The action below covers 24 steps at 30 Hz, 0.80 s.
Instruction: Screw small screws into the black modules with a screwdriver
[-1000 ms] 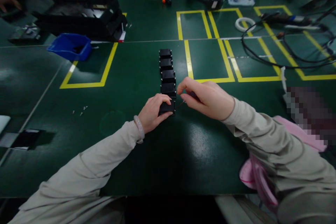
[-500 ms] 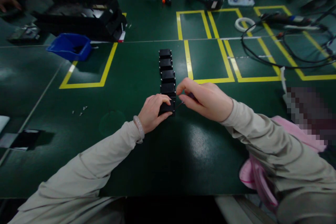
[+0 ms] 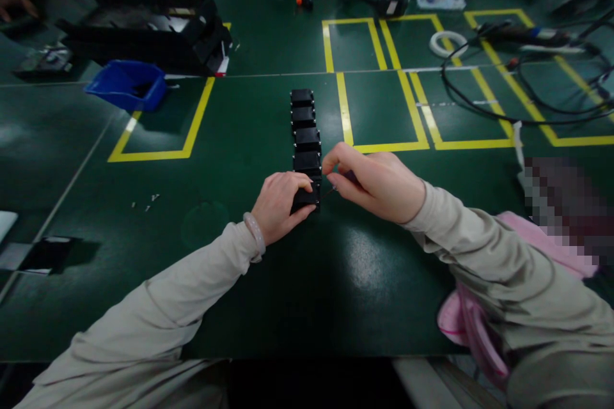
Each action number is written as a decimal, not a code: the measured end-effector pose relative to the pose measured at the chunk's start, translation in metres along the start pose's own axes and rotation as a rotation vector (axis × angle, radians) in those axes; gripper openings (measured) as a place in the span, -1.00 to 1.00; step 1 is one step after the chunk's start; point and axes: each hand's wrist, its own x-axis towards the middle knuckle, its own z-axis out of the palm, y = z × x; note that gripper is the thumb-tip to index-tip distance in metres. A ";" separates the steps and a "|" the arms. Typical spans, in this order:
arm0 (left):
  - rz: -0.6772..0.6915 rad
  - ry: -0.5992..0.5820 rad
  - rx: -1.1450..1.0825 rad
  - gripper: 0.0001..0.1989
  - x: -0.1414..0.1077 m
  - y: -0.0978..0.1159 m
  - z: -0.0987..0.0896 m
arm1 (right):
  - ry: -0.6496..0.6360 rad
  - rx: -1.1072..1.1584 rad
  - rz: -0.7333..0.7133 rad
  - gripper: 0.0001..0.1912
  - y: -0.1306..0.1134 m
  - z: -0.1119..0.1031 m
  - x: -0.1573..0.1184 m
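Several small black blocks (image 3: 306, 138) with shiny screw heads along their sides stand in a row on the green table. My left hand (image 3: 283, 204) grips the nearest black block (image 3: 304, 197), with fingers over its top and the thumb along its near edge. Just right of that block is my right hand (image 3: 364, 180), its fingertips pinched together. Something small and thin pokes out beneath those fingertips, mostly hidden, and I cannot make out what it is. Loose screws (image 3: 152, 200) lie on the table to the left.
A blue bin (image 3: 128, 84) stands at the left before a black housing (image 3: 144, 32). Yellow tape outlines (image 3: 391, 148), a white tape roll (image 3: 448, 44) and black cables (image 3: 503, 118) are at the right. A pink cloth (image 3: 472, 332) hangs by my right forearm. Other people's arms show at the far side.
Both hands stay almost where they were, the left still on the nearest block. At the far side, a person's arm has shifted slightly.
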 end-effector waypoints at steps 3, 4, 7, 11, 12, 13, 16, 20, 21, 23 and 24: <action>0.020 0.018 0.017 -0.77 0.000 0.001 -0.001 | 0.013 0.017 -0.004 -0.72 0.000 0.000 -0.001; 0.026 0.021 0.026 -0.77 0.000 0.001 -0.001 | 0.016 0.021 -0.003 -0.71 0.000 0.000 -0.001; 0.028 0.032 0.067 -0.76 -0.001 0.002 -0.001 | 0.021 0.032 -0.001 -0.69 0.000 0.000 -0.001; 0.039 0.063 0.160 -0.73 -0.003 0.005 -0.002 | 0.035 0.051 -0.002 -0.68 0.000 0.000 -0.001; 0.049 0.078 0.186 -0.73 -0.003 0.006 -0.003 | 0.038 0.053 -0.002 -0.68 0.000 0.001 -0.001; 0.063 0.093 0.210 -0.72 -0.003 0.008 -0.004 | 0.038 0.053 -0.002 -0.68 0.000 0.001 -0.001; 0.104 0.124 0.255 -0.71 -0.003 0.013 -0.008 | 0.035 0.050 0.000 -0.67 -0.001 0.001 -0.001; 0.125 0.031 0.243 -0.79 0.001 0.020 -0.014 | 0.039 0.050 -0.009 -0.66 -0.001 0.001 -0.002; 0.123 -0.006 0.237 -0.81 0.003 0.022 -0.016 | 0.041 0.051 -0.014 -0.66 -0.001 0.001 -0.002; 0.112 -0.070 0.241 -0.85 0.006 0.024 -0.017 | 0.049 0.047 -0.024 -0.66 -0.001 0.000 -0.003; 0.104 -0.093 0.251 -0.87 0.007 0.025 -0.018 | 0.051 0.043 -0.029 -0.66 -0.001 0.000 -0.003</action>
